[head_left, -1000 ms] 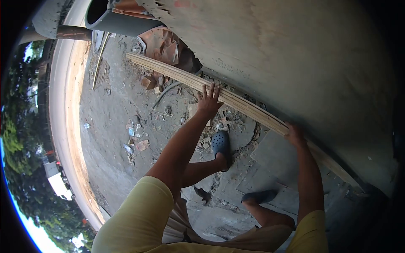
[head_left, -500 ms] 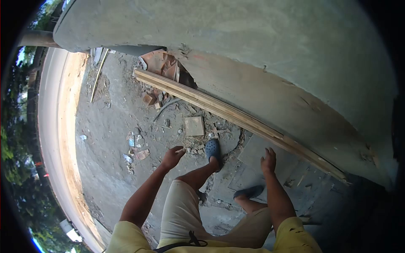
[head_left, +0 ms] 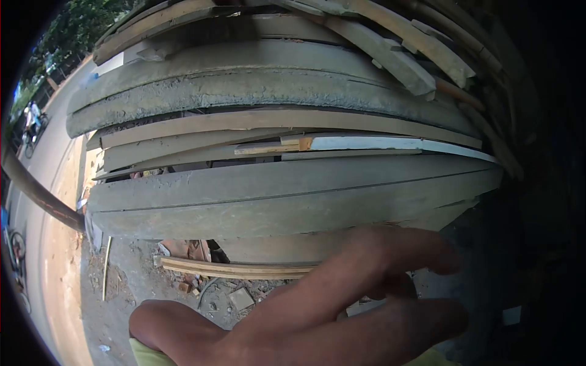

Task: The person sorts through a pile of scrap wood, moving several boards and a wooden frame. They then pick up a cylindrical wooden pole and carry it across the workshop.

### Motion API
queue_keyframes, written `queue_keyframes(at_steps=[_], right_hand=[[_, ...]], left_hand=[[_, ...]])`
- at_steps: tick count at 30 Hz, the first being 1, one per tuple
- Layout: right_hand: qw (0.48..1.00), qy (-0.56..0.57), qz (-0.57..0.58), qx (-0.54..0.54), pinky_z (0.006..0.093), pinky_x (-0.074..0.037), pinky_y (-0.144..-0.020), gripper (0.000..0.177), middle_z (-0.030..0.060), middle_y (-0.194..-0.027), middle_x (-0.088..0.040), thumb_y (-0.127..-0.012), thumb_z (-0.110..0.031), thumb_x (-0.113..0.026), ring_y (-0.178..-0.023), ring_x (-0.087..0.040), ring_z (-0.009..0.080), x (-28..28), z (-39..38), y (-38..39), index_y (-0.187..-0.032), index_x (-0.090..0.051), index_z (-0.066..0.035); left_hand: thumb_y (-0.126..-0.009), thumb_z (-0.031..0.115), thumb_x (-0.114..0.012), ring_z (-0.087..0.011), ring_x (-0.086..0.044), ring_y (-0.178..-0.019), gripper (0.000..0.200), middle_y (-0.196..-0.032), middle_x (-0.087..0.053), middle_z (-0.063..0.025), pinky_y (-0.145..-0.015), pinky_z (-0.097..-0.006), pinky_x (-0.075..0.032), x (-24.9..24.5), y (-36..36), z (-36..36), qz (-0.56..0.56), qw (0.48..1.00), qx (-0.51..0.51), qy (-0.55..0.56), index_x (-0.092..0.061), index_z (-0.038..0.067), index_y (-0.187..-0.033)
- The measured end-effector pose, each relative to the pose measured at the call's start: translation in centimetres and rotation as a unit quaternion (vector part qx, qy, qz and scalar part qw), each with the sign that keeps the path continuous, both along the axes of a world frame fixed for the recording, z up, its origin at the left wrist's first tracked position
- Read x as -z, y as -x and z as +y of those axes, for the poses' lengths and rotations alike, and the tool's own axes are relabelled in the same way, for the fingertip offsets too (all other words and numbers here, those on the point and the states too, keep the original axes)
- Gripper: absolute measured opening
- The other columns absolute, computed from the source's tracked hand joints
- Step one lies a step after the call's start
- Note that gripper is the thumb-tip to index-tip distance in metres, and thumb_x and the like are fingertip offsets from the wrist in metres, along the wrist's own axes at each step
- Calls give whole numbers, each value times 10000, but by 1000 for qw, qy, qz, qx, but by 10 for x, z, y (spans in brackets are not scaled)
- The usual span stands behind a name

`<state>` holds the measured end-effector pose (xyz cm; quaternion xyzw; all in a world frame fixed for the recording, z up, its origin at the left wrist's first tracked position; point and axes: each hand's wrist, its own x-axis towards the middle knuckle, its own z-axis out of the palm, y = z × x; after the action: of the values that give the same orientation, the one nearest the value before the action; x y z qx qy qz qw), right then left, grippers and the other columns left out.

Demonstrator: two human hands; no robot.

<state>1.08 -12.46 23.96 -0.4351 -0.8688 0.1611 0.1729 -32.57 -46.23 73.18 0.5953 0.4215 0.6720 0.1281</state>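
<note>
My left hand (head_left: 342, 287) fills the lower middle of the head view, very close to the camera. Its fingers point right, spread apart and partly bent, and nothing shows between them. The bent left arm (head_left: 174, 326) comes in from the lower left, with a bit of yellow sleeve (head_left: 149, 354) under it. My right hand cannot be made out. Beyond the hand lies a stack of long grey boards (head_left: 244, 198), cement-stained and slightly apart from one another. One narrow strip with a white face (head_left: 366, 143) lies among them. The hand overlaps the lowest boards in view, without visible contact.
Rough timber pieces (head_left: 403, 61) lie across the stack at the upper right. Below it, wooden battens (head_left: 232, 267) rest on the ground near a square tile (head_left: 242, 298) and rubble. A brown pole (head_left: 46, 198) stands left, beside a road (head_left: 52, 143) with a rider (head_left: 32, 122).
My view has tilted up from the ground to the stack of boards. The left hand has come up close to the camera; the right hand has gone out of sight.
</note>
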Motion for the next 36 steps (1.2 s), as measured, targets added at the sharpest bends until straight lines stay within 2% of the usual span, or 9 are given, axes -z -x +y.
queue_keyframes(at_steps=[2, 4, 14, 16, 19, 22, 30, 34, 36], right_hand=[[998, -48, 26, 17, 433, -433, -940, 311, 176, -1137, -543, -707, -87, -693, -1094, -506, 349, -34, 18, 12, -1001, -615, -20], [986, -40, 161, -34, 423, -416, -969, 339, 168, -1146, -544, -711, -101, -694, -1125, -496, 331, -60, 52, 34, -1024, -604, -7], [914, -31, 404, -25, 315, -460, -769, 275, 104, -1227, -533, -825, -122, -619, -1087, -544, 233, -247, 126, 141, -1078, -606, -15], [915, -22, 402, -24, 293, -469, -730, 265, 92, -1243, -531, -848, -126, -604, -1079, -553, 214, -250, 143, 144, -1089, -607, -16], [922, -25, 387, -22, 315, -494, -740, 260, 83, -1218, -521, -851, -98, -594, -1040, -551, 209, -231, 177, 137, -1101, -585, -26], [923, 13, 384, 5, 308, -478, -705, 232, 102, -1197, -549, -806, -94, -626, -1034, -572, 237, -214, 191, 135, -1033, -625, -44], [945, 43, 317, 62, 323, -503, -649, 243, 106, -1066, -582, -728, -67, -699, -866, -612, 234, -162, 227, 74, -965, -643, -49], [945, -1, 316, 81, 328, -526, -654, 262, 130, -992, -592, -690, -44, -725, -784, -625, 246, -126, 237, 27, -940, -649, -37], [943, 12, 317, 102, 329, -539, -669, 249, 139, -963, -596, -686, -44, -731, -791, -629, 253, -114, 237, 14, -922, -653, -28]], left_hand=[[-786, 124, -644, -272, -547, -1021, 377, -1143, -531, -168, -872, -371, -442, -24, -17, 13, 27, 999, 32, -22, -549, -16, -1123], [-774, 126, -648, -284, -539, -1015, 379, -1126, -523, -169, -866, -378, -439, -39, -30, 28, 49, 997, 49, -40, -543, -15, -1109], [-712, 139, -672, -344, -500, -983, 390, -1040, -488, -175, -836, -417, -427, -74, -45, 164, 203, 976, 11, -75, -515, -10, -1036], [-699, 142, -677, -356, -492, -977, 393, -1022, -481, -176, -830, -425, -425, -89, 10, 214, 339, 923, -170, -65, -509, -9, -1021], [-786, 262, -661, -300, -475, -1114, 436, -1145, -514, -133, -930, -408, -383, -113, 116, 272, 554, 677, -485, -1, -530, 43, -1140], [-779, 285, -674, -316, -430, -1206, 554, -1261, -483, -128, -1006, -465, -323, -148, 221, 309, 620, 512, -591, 64, -489, 69, -1255], [-784, 381, -714, -306, -399, -1294, 701, -1356, -462, -116, -1061, -555, -290, -201, 357, 369, 510, 463, -707, 162, -411, 119, -1359], [-814, 393, -678, -309, -518, -1174, 523, -1210, -586, -122, -1019, -560, -328, -207, 374, 396, 442, 508, -690, 265, -525, 110, -1226], [-867, 346, -617, -300, -579, -1072, 354, -1089, -636, -119, -937, -531, -402, -199, 381, 402, 475, 478, -700, 237, -573, 106, -1124]])
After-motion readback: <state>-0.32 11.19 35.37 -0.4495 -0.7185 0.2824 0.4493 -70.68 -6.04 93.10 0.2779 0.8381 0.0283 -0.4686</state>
